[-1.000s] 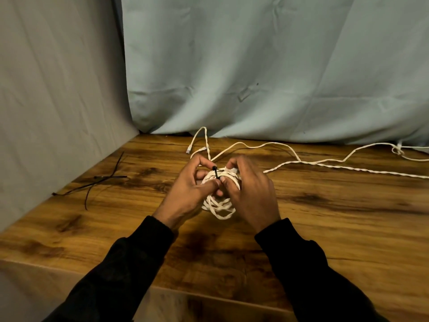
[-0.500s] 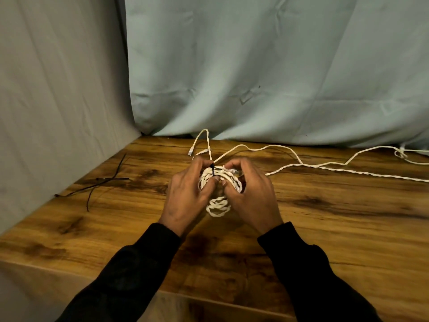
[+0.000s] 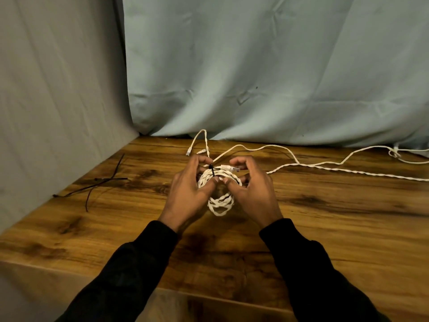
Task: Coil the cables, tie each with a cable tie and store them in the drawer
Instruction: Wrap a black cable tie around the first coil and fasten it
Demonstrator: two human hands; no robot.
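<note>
Here the left hand (image 3: 185, 194) and right hand (image 3: 253, 191) both grip the coiled white cable (image 3: 219, 202), its black cable tie (image 3: 212, 171) seemingly closed, so storing it should follow.

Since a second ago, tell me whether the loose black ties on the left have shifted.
No. The loose black ties lie crossed on the same dark grain patch of the table by the wall.

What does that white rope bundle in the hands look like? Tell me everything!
The white twisted cable coil is wound into small, stacked loops and held upright above the wooden table. A thin black cable tie circles its top, beside a clear plug end. The left hand and right hand grip its sides.
</note>
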